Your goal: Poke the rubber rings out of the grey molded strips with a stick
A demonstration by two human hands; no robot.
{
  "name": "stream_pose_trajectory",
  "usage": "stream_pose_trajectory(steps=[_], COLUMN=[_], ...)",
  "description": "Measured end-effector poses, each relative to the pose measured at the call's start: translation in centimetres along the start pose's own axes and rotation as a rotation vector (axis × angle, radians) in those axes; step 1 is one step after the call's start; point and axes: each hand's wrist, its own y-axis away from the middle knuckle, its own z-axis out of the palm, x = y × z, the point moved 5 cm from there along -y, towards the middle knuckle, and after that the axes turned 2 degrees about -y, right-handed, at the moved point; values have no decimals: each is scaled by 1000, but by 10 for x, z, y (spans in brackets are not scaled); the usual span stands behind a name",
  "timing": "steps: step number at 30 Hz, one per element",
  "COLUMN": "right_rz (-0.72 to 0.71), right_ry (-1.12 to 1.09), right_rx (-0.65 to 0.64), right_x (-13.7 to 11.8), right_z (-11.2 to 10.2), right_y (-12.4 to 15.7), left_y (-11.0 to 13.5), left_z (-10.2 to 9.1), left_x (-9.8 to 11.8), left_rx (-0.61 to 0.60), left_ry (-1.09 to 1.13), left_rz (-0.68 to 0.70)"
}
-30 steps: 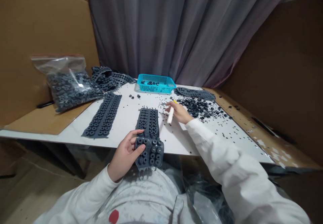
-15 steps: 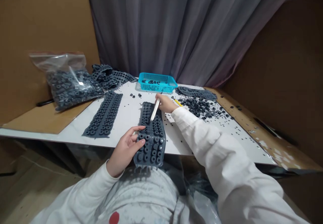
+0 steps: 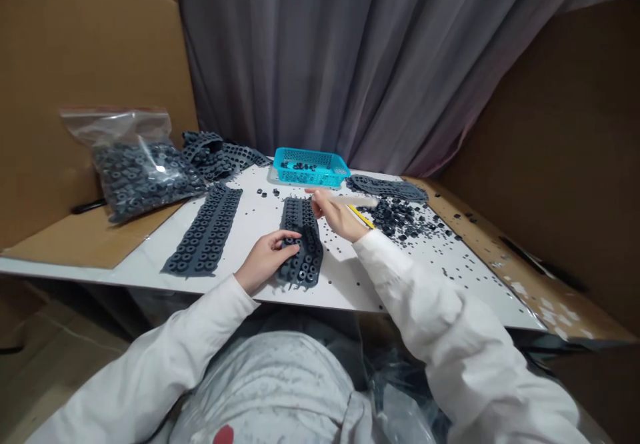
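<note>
A dark grey rubber sheet of moulded ring-shaped pieces (image 3: 303,257) lies on the white table in front of me. My left hand (image 3: 270,257) grips its left edge, thumb and fingers on the upper face. Over the sheet's far right corner, my right hand (image 3: 337,216) is closed around a white stick-like tool (image 3: 357,201), whose blurred end points right; the tool's kind is unclear. Beside that hand lies a thin yellow tool (image 3: 361,217). A second sheet (image 3: 203,231) lies flat to the left.
A blue basket (image 3: 311,177) with small dark pieces stands at the back. A zip bag of grey rings (image 3: 150,177) sits left, near heaped sheets (image 3: 210,154). Loose black pieces (image 3: 395,217) are scattered right, below another sheet (image 3: 390,187). Cardboard walls flank the table; a curtain hangs behind.
The held sheet has moved away from me and now lies flat on the table, my left hand moving with it. My right hand shifted slightly right and turned the white tool rightward.
</note>
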Motion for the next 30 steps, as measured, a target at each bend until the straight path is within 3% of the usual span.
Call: stream_pose_trajectory(steps=[3,9,13,16,20,30], right_rz=[-95,71,1,-76,-32,7], right_ry=[-245,-519,-492,-533,-607,-650], right_rx=[1,49,120,92,27,2], right_x=[-19,-4,0,-4,-1,6], right_z=[2,16,19,22,28,33], right_y=[33,61,63,65,69,71], left_y=[2,0,0,-1,-3,-7], left_z=[0,-2,-1,-2,-2,-3], left_x=[1,2,0,-2,-2,-7], left_rx=[10,26,16,22,35,55], left_ry=[-2,-21,-21,-1,30,34], left_rz=[8,24,15,5,0,-13])
